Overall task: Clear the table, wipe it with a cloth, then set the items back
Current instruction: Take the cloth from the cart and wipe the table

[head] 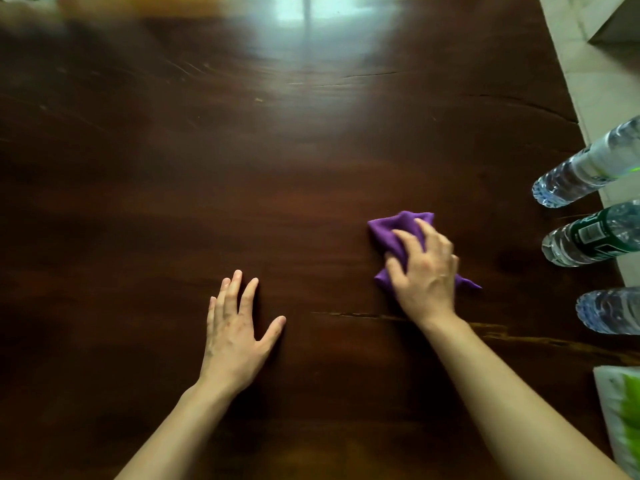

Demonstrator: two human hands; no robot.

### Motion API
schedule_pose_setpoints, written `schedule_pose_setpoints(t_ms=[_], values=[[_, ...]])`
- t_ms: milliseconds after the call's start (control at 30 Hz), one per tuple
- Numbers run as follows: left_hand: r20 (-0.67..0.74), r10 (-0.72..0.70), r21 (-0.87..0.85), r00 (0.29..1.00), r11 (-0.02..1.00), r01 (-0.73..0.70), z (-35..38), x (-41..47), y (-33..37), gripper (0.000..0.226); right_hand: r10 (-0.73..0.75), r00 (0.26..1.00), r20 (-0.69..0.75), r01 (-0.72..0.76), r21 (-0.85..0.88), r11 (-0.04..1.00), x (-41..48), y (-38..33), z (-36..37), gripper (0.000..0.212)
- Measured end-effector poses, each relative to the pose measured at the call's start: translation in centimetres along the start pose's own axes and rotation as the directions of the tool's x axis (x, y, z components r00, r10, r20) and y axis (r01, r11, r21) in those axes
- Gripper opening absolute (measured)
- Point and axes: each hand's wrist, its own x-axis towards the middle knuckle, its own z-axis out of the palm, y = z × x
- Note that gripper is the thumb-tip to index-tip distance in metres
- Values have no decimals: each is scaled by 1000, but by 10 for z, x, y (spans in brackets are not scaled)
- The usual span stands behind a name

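A dark brown wooden table [242,174] fills the view. My right hand [424,271] presses down on a crumpled purple cloth [391,228] at the right of the table, fingers curled over it. My left hand [235,327] lies flat on the bare wood to the left, fingers spread, holding nothing. Three plastic water bottles stand along the right edge: a clear one with a white label [585,168], one with a green label [588,237], and a third clear one [606,311] nearest me.
A white and green pack [623,417] sits at the table's near right corner. Pale tiled floor [599,84] shows past the right edge. A long crack [502,329] runs across the wood under my right wrist. Window light glares on the far middle.
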Motion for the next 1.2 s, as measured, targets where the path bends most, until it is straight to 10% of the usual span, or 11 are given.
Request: schedule_pose_setpoints(t_ms=[167, 367, 633, 833, 1200], values=[[-11, -6, -8, 1000, 1000, 6, 0, 0, 1, 86, 371, 907, -202, -371, 40, 928, -15, 54, -23, 45], [37, -8, -18, 999, 1000, 8, -3, -2, 3, 85, 442, 881, -168, -434, 79, 897, -16, 14, -11, 50], [112, 14, -7, 994, 1000, -13, -16, -6, 0, 81, 116, 992, 46, -119, 61, 991, -25, -113, 37, 49], [143, 2, -47, 990, 999, 5, -24, -20, -3, 76, -226, 940, 255, 204, 110, 973, -36, -152, 50, 46], [-80, 39, -166, 996, 985, -52, -39, -78, -10, 55, -119, 972, 200, 68, 248, 966, -100, -117, -12, 51]])
